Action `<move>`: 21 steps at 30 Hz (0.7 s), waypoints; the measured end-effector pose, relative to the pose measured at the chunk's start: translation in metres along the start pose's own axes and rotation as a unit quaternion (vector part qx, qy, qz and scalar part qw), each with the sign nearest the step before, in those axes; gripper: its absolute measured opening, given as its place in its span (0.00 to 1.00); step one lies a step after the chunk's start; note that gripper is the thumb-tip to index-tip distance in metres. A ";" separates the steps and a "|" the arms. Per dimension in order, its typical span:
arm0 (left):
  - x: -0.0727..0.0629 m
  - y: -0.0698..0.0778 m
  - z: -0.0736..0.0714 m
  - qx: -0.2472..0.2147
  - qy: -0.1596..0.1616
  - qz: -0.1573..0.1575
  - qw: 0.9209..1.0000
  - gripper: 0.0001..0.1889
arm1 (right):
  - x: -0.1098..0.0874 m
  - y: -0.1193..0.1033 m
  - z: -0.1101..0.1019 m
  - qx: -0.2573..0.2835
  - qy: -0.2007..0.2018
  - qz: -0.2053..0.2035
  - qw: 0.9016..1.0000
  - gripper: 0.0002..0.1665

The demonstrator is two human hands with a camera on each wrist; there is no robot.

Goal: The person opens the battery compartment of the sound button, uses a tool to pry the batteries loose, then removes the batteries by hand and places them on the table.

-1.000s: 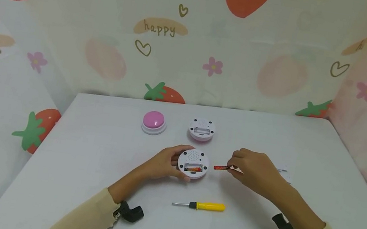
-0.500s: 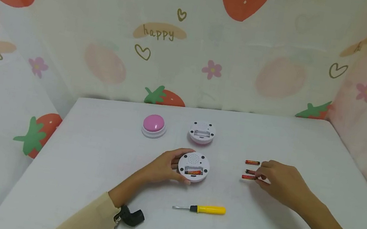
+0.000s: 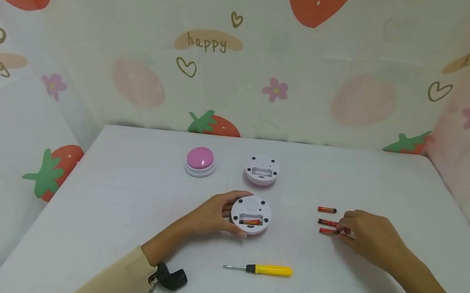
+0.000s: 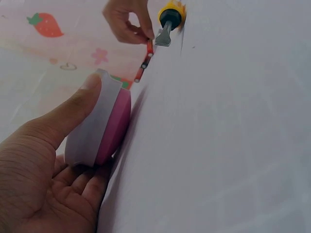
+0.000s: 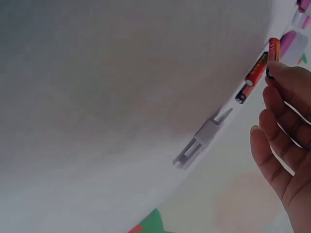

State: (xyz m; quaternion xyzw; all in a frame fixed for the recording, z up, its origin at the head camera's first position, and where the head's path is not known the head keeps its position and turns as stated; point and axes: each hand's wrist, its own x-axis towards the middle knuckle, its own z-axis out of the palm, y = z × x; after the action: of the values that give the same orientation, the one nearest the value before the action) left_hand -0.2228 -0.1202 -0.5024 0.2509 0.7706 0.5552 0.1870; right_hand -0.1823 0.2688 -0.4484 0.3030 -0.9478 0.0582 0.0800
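Observation:
My left hand (image 3: 218, 211) holds a round white push button (image 3: 249, 204), its underside up and its pink dome down, with thumb and fingers around its edge. One red battery (image 3: 249, 221) lies in its uncovered compartment. To the right, my right hand (image 3: 372, 238) pinches a red AAA-size battery (image 5: 274, 47) by one end, between thumb and finger. Two more batteries lie close by: a middle battery (image 3: 326, 222) beside the pinched one and a farther battery (image 3: 327, 210) behind.
A yellow-handled screwdriver (image 3: 271, 270) lies in front of the left hand. Behind stand a pink-topped button (image 3: 200, 160) and an upturned button (image 3: 261, 170) with a bare battery compartment. Small pale plastic pieces (image 5: 204, 136) lie beyond the right hand.
My right hand has moved right, away from the held button, carrying its battery to beside the other two. The left hand keeps hold of the button in place.

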 end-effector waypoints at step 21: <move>-0.002 0.003 0.000 -0.002 -0.002 -0.001 1.000 0.47 | 0.011 0.000 -0.002 -0.016 -0.030 0.004 0.999 0.08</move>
State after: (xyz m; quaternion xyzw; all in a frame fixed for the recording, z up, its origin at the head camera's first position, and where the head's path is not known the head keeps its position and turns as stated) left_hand -0.2208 -0.1209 -0.4991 0.2510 0.7692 0.5560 0.1900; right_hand -0.1910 0.2634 -0.4440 0.2997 -0.9518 0.0343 0.0558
